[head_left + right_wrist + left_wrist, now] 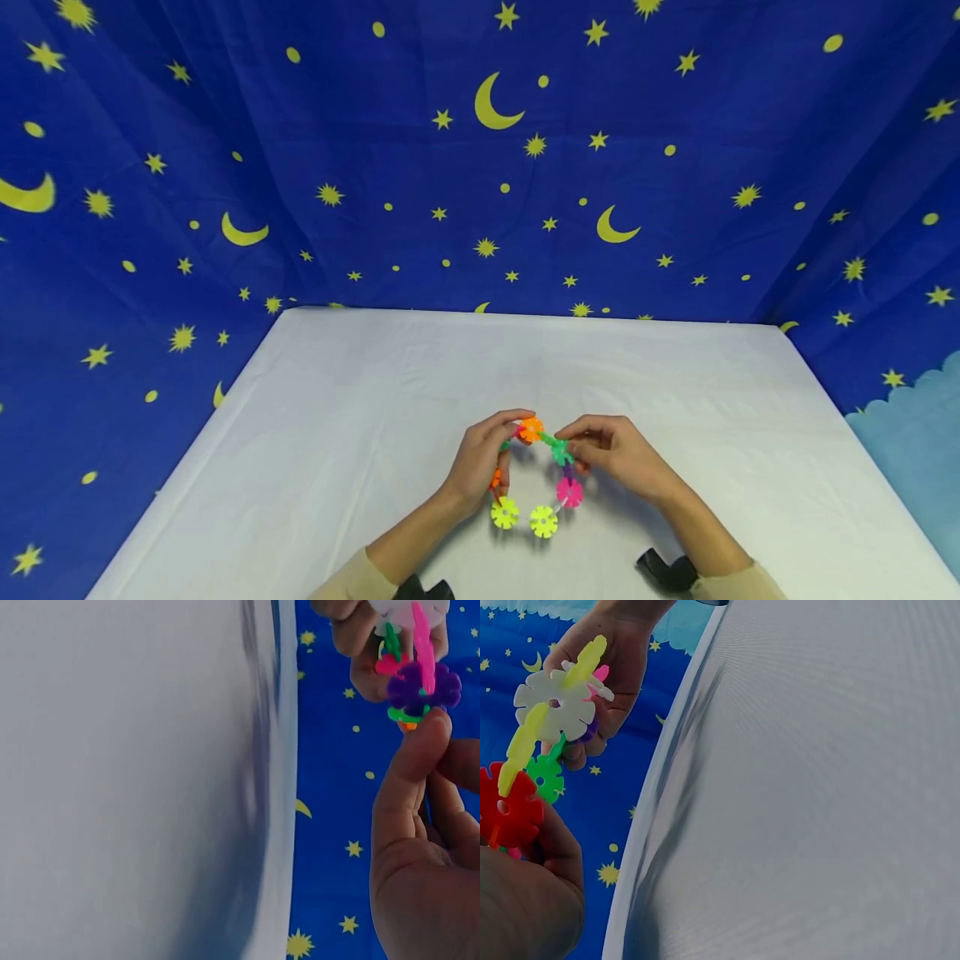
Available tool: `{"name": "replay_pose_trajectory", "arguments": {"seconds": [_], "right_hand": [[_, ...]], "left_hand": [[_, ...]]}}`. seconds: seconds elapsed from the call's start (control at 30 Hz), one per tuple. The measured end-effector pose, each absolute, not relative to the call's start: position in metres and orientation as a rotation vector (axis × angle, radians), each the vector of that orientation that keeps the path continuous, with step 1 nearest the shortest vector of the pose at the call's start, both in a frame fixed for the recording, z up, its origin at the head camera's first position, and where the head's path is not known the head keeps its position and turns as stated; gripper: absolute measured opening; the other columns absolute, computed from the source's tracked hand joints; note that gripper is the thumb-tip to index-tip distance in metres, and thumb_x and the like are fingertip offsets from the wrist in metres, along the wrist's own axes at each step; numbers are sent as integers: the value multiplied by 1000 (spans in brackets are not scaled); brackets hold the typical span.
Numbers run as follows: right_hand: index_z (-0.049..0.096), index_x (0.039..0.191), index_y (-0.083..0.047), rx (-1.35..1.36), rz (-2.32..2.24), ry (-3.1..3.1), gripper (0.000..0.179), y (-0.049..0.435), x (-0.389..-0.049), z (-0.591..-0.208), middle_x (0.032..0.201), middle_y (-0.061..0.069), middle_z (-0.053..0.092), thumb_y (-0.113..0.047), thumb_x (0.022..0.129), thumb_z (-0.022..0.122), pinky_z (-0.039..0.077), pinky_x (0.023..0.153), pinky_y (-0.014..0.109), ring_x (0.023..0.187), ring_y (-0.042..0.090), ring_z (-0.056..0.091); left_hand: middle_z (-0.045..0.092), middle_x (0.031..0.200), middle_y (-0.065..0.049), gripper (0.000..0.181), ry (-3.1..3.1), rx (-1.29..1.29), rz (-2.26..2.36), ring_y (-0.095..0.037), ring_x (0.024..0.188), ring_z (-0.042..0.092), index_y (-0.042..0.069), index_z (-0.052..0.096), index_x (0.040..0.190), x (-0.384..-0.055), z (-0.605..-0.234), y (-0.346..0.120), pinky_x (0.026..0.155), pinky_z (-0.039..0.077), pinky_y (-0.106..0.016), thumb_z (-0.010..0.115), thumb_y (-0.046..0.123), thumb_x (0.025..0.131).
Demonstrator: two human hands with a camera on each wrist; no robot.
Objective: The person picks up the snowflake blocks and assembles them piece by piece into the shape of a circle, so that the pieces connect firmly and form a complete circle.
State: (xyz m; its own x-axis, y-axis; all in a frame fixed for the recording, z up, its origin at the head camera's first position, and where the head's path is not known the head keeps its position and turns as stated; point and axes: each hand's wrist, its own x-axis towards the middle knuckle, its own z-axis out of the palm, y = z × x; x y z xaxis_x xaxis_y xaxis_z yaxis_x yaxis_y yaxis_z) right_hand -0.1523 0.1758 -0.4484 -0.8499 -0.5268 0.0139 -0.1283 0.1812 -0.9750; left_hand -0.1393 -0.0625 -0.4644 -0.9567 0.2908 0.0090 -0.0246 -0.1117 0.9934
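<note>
Both hands hold a ring of colourful notched plastic discs, slotted together edge to edge, above the white table. My left hand [474,460] grips the ring's left side, fingers and thumb near the orange disc [532,428] at its far end. With thumb and fingers, my right hand [622,457] pinches the ring by the green disc [562,452]. A pink disc [570,492] and two yellow discs [543,522] form the near side. Between the edge-on yellow discs in the left wrist view sits a white disc [538,712], beside a red disc [517,817]. The right wrist view shows a purple disc [445,688] above the thumb.
A white cloth covers the table [360,400]. Blue fabric [420,167] with yellow moons and stars hangs behind and at the sides, with a light blue scalloped part [918,450] at right. Black devices [667,573] sit at both wrists.
</note>
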Motion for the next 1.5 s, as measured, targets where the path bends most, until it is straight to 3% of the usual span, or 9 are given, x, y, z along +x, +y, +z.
{"name": "replay_pose_trajectory", "arguments": {"seconds": [0.1, 0.57, 0.73, 0.97, 1.07, 1.17, 1.3, 1.5], "right_hand": [[66, 111, 1, -618, -1730, 2155, 19, 172, -150, -447, 80, 16, 65, -8, 95, 60, 53, 61, 42, 67, 22, 61], [66, 110, 0, -588, -1726, 2207, 18, 170, -147, -447, 77, 15, 64, -8, 95, 60, 52, 58, 41, 65, 23, 60], [65, 112, 0, -546, -1748, 2179, 20, 171, -151, -448, 79, 15, 64, -8, 95, 59, 52, 59, 41, 66, 25, 60], [65, 111, 1, -473, -1756, 2151, 20, 176, -155, -452, 81, 17, 64, -7, 94, 59, 54, 61, 45, 67, 27, 62], [65, 110, 3, -435, -1758, 2146, 20, 179, -158, -455, 81, 18, 63, -6, 93, 59, 54, 62, 45, 67, 26, 62], [65, 110, 5, -407, -1765, 2131, 20, 182, -159, -459, 81, 20, 63, -5, 92, 59, 55, 62, 43, 66, 25, 62], [64, 109, 5, -371, -1785, 2115, 21, 185, -162, -463, 82, 21, 62, -6, 92, 60, 55, 62, 41, 66, 24, 62], [63, 111, 7, -314, -1789, 2101, 23, 188, -163, -465, 84, 19, 62, -7, 93, 59, 55, 63, 40, 67, 22, 62]], "left_hand": [[40, 48, -8, 29, 1941, 281, 2175, -16, 33, 39, 20, 66, 120, -139, -464, -63, 33, 40, -27, 44, 24, 102], [37, 48, -7, 28, 1942, 270, 2167, -15, 33, 39, 21, 66, 121, -136, -460, -58, 33, 39, -27, 46, 25, 101], [51, 67, -21, 29, 2000, 263, 2096, -15, 35, 39, 21, 65, 123, -139, -461, -61, 35, 41, -28, 47, 27, 101], [56, 72, -21, 37, 2016, 187, 2019, -18, 40, 48, 17, 57, 133, -143, -461, -64, 42, 50, -36, 52, 31, 99], [59, 97, -25, 40, 1964, 164, 2046, -23, 46, 56, 11, 52, 135, -145, -462, -66, 48, 53, -38, 52, 29, 99], [58, 107, -27, 42, 1929, 158, 2058, -33, 58, 65, 6, 48, 136, -148, -462, -68, 53, 55, -39, 51, 27, 100], [59, 102, -27, 43, 1916, 160, 2056, -40, 72, 67, 3, 46, 136, -150, -461, -70, 58, 56, -38, 51, 25, 100], [66, 94, -24, 43, 2009, 163, 1998, -35, 77, 68, 3, 49, 135, -152, -459, -73, 71, 55, -40, 52, 23, 98]]}}
